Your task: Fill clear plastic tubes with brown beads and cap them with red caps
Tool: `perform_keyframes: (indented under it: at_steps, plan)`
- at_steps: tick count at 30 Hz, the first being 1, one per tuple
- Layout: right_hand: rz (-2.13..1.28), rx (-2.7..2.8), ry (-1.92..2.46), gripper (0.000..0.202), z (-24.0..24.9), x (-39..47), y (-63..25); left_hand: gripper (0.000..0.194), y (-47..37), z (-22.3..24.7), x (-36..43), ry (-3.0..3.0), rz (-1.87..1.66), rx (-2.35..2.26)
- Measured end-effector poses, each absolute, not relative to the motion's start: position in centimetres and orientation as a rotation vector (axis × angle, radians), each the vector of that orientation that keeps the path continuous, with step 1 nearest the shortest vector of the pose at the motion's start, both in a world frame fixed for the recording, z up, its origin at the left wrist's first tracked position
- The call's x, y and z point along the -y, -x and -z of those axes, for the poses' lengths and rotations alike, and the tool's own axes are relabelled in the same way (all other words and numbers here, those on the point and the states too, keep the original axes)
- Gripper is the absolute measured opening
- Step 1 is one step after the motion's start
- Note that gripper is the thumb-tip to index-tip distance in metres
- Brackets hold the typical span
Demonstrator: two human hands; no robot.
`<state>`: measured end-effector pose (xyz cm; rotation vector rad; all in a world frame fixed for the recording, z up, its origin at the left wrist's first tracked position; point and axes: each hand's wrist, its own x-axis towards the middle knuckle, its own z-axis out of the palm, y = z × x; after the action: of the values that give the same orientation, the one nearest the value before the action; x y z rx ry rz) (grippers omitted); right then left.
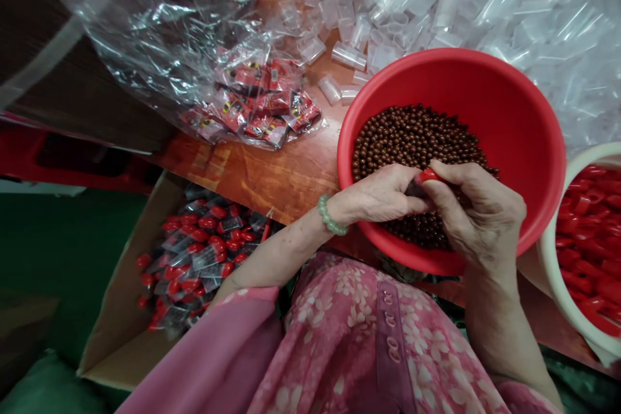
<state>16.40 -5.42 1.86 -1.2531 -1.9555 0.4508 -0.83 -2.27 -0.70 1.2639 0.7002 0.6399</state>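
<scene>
Over the red bowl (521, 116), my two hands meet. My left hand (385, 194), with a green bead bracelet (332, 215) at its wrist, is closed around a small clear plastic tube (415, 189), mostly covered by the fingers. My right hand (482, 210) pinches a red plastic cap (429, 174) at the tube's end. Whether the cap is fully seated cannot be made out. Beneath the hands, small round brown balls (412, 136) cover the bottom of the bowl.
Clear tubes (436, 6) are heaped behind the bowl. A plastic bag (160, 45) with red printed packets (266, 103) lies at left. Below it, a cardboard box (121, 297) holds red-capped tubes (198, 252). At right stands a white tub (550, 239) of red caps (589, 239).
</scene>
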Motion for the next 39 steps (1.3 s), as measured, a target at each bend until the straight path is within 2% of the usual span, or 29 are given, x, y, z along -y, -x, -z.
perform_keyframes:
  at_steps: [4,6,9,11,18,30,39]
  plan:
    - [-0.397,1.993,1.186,0.028,-1.6,5.4,-16.4,0.036,1.0,0.5,2.3,-1.03,-0.596,-0.608]
    - [-0.362,2.11,1.127,0.047,-1.8,5.3,-16.6,0.04,1.2,0.2,2.2,-0.923,-0.588,-0.561]
    - [-0.24,2.294,1.103,0.087,-1.9,5.2,-16.6,0.045,1.4,0.0,2.0,-0.825,-0.588,-0.475]
    - [-0.12,2.35,1.126,0.095,-1.7,5.3,-16.4,0.049,1.3,0.1,2.0,-0.775,-0.573,-0.446]
    - [0.245,2.392,1.097,0.079,-1.4,5.0,-15.8,0.048,1.0,-0.1,2.4,-0.623,-0.579,-0.427]
    - [0.207,2.252,1.041,0.075,-1.1,5.3,-16.0,0.051,0.1,-1.3,3.3,-0.573,-0.549,-0.435]
    - [0.19,2.236,1.005,0.075,-1.4,5.8,-16.6,0.043,-0.3,-1.5,4.3,-0.607,-0.621,-0.431]
